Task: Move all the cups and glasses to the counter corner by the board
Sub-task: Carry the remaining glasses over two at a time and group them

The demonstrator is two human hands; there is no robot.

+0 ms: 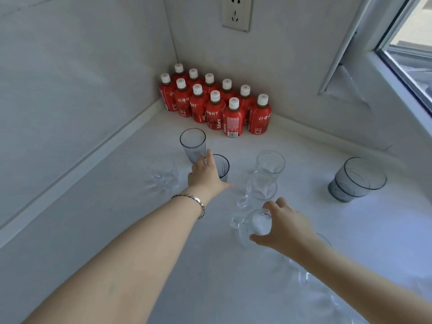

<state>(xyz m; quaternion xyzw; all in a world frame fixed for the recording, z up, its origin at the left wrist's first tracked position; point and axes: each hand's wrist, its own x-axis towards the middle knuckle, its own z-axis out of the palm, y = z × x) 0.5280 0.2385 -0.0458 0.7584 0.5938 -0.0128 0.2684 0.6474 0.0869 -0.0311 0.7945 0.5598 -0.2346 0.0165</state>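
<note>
Two ribbed glasses (192, 142) stand on the bench (117, 218) just before the red bottles (215, 108); left hand (204, 175) touches them, grip indeterminate. Right hand (289, 228) clasps a tilted clear mug (259, 223) farther from the bottles.

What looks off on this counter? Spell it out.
Nothing looks spilled or broken. One oddity: the clear mug in the right hand is tipped over, its stickered base facing the camera. The grey tumblers near the window look nested.
</note>
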